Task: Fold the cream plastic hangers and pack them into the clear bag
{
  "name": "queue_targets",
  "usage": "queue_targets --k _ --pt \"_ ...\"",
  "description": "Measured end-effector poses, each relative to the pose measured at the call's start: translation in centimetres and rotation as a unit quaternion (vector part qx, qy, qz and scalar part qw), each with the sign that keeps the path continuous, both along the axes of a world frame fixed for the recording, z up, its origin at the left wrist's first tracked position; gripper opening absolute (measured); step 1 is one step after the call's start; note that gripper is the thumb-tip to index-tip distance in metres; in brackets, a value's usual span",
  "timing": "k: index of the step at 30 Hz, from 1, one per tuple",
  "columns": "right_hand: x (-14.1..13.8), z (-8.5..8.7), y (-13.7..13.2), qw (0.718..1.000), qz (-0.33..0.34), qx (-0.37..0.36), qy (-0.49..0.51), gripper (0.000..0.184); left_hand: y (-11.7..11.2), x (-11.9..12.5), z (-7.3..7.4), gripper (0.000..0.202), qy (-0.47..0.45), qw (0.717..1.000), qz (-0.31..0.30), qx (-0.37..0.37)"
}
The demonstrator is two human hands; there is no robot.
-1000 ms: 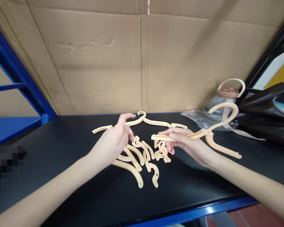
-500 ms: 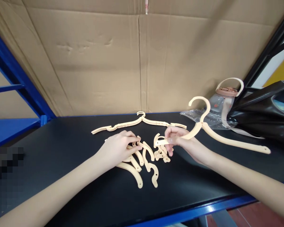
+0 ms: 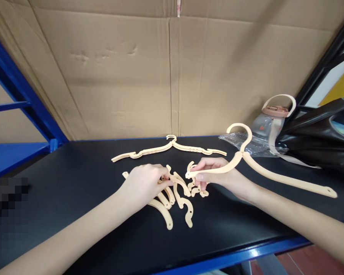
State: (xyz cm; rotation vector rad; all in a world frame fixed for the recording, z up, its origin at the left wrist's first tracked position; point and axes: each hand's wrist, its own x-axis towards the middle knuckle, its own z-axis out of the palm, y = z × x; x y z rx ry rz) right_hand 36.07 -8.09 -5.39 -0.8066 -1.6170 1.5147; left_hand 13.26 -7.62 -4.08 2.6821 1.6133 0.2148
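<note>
My right hand (image 3: pixel 222 173) grips one arm of a cream plastic hanger (image 3: pixel 288 179). Its hook points up and its other arm reaches out to the right, over my wrist. With thumb and fingers together, my left hand (image 3: pixel 143 183) pinches a curved cream hanger piece (image 3: pixel 182 184) above a heap of like parts. Under and beside that hand lie several loose hanger arms (image 3: pixel 163 215), partly covered by it. A notched, hooked piece (image 3: pixel 189 212) lies nearest me. Small hanger parts (image 3: pixel 200 191) are bunched below my right fingers, partly hidden.
Behind my hands, cream hangers (image 3: pixel 157 148) lie on the black tabletop (image 3: pixel 74 183) against a cardboard wall (image 3: pixel 117 95). At the right are a clear bottle (image 3: pixel 266 124), a plastic bag (image 3: pixel 240 141) and a black bag (image 3: pixel 312 133). Blue frame posts (image 3: pixel 20 84) border the left.
My left hand has shifted slightly right and down, the pinched piece moving with it. The hanger in my right hand has tipped, its hook and free arm now lower.
</note>
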Motion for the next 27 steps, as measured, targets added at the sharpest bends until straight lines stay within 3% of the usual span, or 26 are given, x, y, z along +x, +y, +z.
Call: queue_targets --k 5,10,13,15,17,20,23,27 --pt "0.0 -0.1 0.1 1.0 -0.005 0.001 0.0 0.019 -0.5 0.7 0.2 0.022 0.091 0.995 -0.017 0.023" --pt "0.1 0.0 0.2 1.0 -0.015 0.008 -0.01 0.022 -0.6 0.7 0.0 0.013 0.098 0.993 0.009 0.065" --pt "0.1 0.0 0.2 1.0 -0.018 0.007 -0.012 0.024 -0.3 0.1 0.2 0.01 0.034 0.996 0.041 0.066" --pt "0.1 -0.1 0.2 1.0 -0.02 0.005 -0.01 0.024 -0.1 -0.3 0.6 0.009 -0.096 0.993 0.046 0.045" --pt "0.1 -0.1 0.2 1.0 -0.024 0.004 -0.008 0.024 0.1 -0.5 1.0 0.012 -0.279 0.96 0.029 -0.004" --pt "0.1 -0.2 0.2 1.0 -0.022 0.002 -0.005 0.023 -0.1 -0.2 1.5 0.02 -0.477 0.872 0.003 -0.113" --pt "0.1 -0.3 0.2 1.0 -0.017 0.006 -0.008 0.021 -0.7 0.6 1.6 0.022 -0.539 0.82 0.009 -0.192" --pt "0.1 -0.2 0.3 1.0 -0.013 0.013 -0.015 0.02 -1.5 1.4 1.2 0.02 -0.555 0.792 0.011 -0.254"
